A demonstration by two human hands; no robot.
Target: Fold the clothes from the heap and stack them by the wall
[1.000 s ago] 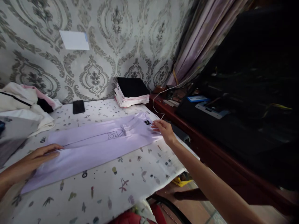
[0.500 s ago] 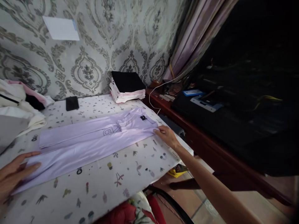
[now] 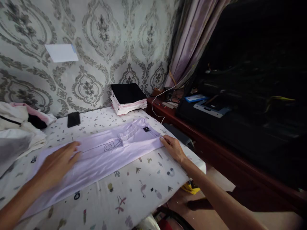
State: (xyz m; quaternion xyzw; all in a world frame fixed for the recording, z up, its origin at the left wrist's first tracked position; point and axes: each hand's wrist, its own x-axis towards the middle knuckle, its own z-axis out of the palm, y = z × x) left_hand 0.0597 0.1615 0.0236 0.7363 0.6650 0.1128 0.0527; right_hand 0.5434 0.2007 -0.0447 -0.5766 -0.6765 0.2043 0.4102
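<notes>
A lavender shirt (image 3: 134, 150) lies folded into a long strip, with a black neck label and a dark printed outline showing on it. At its right end, my right hand (image 3: 174, 147) pinches the edge between thumb and fingers. My left hand (image 3: 59, 163) is over the left half of the shirt, fingers apart and a little blurred; whether it touches the cloth I cannot tell. Part of the shirt is hidden beneath that hand and forearm.
The table (image 3: 100, 204) wears a patterned white cover. A folded stack of clothes (image 3: 129, 95) with black on top stands at the back, a black phone (image 3: 73, 119) to its left. Loose garments (image 3: 19, 127) heap at far left. A dark red desk (image 3: 165, 108) borders the right.
My left hand has left the shirt's lower left end and moved right and up over its left half. My right hand keeps hold of the right edge. The view has tilted upward slightly.
</notes>
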